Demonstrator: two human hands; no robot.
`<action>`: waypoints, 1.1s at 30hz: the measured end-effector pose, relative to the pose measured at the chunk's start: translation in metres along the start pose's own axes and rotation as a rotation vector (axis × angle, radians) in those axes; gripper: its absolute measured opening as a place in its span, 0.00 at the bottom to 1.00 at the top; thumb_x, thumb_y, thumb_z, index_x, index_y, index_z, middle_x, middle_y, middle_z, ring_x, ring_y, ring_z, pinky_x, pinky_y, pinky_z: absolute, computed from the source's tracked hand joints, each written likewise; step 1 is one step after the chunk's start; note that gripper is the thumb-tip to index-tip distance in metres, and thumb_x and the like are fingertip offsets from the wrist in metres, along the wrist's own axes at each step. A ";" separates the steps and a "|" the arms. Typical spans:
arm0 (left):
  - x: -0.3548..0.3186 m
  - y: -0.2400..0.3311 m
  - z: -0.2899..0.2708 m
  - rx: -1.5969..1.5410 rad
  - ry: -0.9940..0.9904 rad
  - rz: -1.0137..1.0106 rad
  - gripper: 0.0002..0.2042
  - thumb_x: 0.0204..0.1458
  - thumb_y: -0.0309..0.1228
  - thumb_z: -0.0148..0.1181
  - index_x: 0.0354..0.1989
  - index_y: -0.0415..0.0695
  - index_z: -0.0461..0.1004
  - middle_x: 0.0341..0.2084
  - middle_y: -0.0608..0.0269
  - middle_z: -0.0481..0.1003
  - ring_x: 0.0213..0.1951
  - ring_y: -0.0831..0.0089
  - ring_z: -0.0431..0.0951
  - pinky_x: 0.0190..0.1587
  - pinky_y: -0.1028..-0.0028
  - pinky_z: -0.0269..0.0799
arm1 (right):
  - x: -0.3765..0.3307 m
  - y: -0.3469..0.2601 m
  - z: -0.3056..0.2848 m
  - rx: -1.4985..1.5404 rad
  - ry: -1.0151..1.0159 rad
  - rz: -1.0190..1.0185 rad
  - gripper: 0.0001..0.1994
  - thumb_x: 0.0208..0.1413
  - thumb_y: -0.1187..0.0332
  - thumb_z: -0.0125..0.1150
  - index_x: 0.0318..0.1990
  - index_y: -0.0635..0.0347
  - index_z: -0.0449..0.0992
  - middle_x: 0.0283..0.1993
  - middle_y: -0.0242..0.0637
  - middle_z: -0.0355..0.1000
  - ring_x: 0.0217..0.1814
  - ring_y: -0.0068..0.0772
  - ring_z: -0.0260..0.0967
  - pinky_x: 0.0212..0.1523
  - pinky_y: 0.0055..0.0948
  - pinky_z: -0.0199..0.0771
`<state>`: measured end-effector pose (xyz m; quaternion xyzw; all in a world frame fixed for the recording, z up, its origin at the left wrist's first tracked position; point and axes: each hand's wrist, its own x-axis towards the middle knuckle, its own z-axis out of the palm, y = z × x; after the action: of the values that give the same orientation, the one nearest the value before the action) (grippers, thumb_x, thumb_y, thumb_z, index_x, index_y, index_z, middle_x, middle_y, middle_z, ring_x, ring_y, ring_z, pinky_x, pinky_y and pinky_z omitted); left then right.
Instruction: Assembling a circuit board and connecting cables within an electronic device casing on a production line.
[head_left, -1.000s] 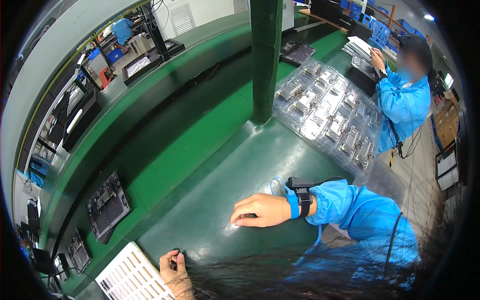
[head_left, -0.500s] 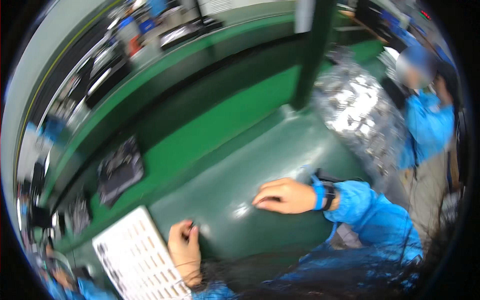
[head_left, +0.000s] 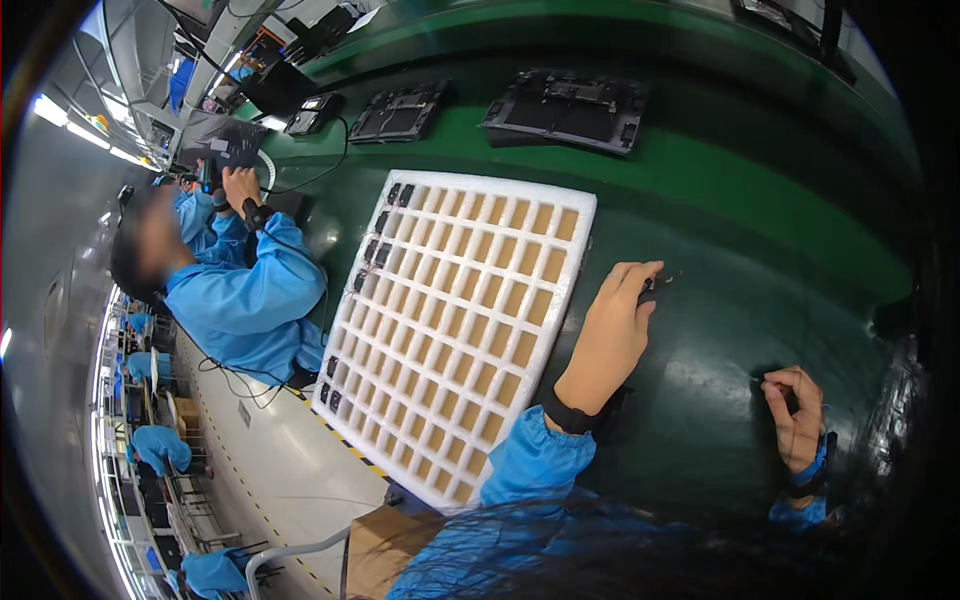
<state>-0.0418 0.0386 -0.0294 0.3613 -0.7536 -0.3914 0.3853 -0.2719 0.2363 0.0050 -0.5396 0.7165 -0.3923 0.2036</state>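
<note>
My left hand [head_left: 612,335] is over the green bench just right of a white foam tray [head_left: 588,215]. Its thumb and fingers are closed on a small dark part [head_left: 650,285], mostly hidden by the fingertips. Farther right, my right hand [head_left: 796,415] has thumb and forefinger pinched together close to the bench top; anything between them is too small to make out. Small black parts [head_left: 405,195] sit in several compartments along the tray's left side. Its other compartments show a brown bottom.
Two dark flat device housings [head_left: 570,108] [head_left: 398,110] lie on the green bench [head_left: 700,410] beyond the tray. A co-worker in a blue smock [head_left: 245,300] works at the left, close to the tray. A cardboard box [head_left: 385,550] stands below the tray's near edge.
My view has swung left, so the whole tray and a co-worker now show. The person at the right has gone out of view. Both hands still have their fingers closed.
</note>
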 end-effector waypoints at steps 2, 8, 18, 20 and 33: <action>0.003 -0.005 0.001 0.015 -0.001 0.082 0.24 0.49 0.13 0.63 0.56 0.40 0.73 0.47 0.50 0.75 0.48 0.52 0.78 0.50 0.63 0.74 | 0.003 -0.006 0.000 -0.011 0.014 -0.026 0.05 0.57 0.78 0.63 0.40 0.68 0.79 0.31 0.39 0.73 0.31 0.28 0.68 0.34 0.26 0.68; 0.013 0.011 0.009 0.208 -0.227 0.060 0.22 0.54 0.20 0.63 0.59 0.40 0.74 0.53 0.51 0.76 0.55 0.58 0.76 0.61 0.65 0.70 | -0.001 0.024 -0.015 0.028 -0.042 -0.045 0.08 0.63 0.71 0.61 0.46 0.61 0.80 0.37 0.41 0.75 0.35 0.40 0.74 0.36 0.36 0.74; 0.066 -0.069 0.008 0.507 -0.219 1.544 0.19 0.61 0.34 0.65 0.56 0.34 0.75 0.54 0.45 0.73 0.55 0.50 0.74 0.57 0.62 0.71 | -0.101 0.016 -0.016 -0.198 0.170 0.018 0.10 0.64 0.65 0.60 0.48 0.57 0.76 0.45 0.38 0.74 0.49 0.46 0.74 0.48 0.41 0.77; 0.032 -0.042 0.000 0.379 -0.336 0.947 0.19 0.61 0.33 0.65 0.55 0.35 0.76 0.54 0.46 0.73 0.54 0.51 0.74 0.56 0.62 0.71 | -0.125 0.005 -0.033 -0.250 0.233 0.115 0.09 0.63 0.66 0.61 0.48 0.57 0.77 0.46 0.39 0.75 0.49 0.45 0.75 0.48 0.40 0.78; 0.018 -0.031 -0.015 0.248 -0.471 0.161 0.20 0.60 0.35 0.66 0.56 0.36 0.76 0.56 0.45 0.73 0.55 0.53 0.74 0.56 0.62 0.72 | -0.294 0.062 -0.217 -0.980 0.577 0.931 0.27 0.54 0.46 0.71 0.46 0.65 0.82 0.45 0.47 0.74 0.47 0.48 0.76 0.48 0.38 0.77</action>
<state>-0.0291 0.0058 -0.0448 0.2434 -0.8908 -0.3377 0.1821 -0.3666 0.5914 0.0500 -0.0838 0.9898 -0.0261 -0.1124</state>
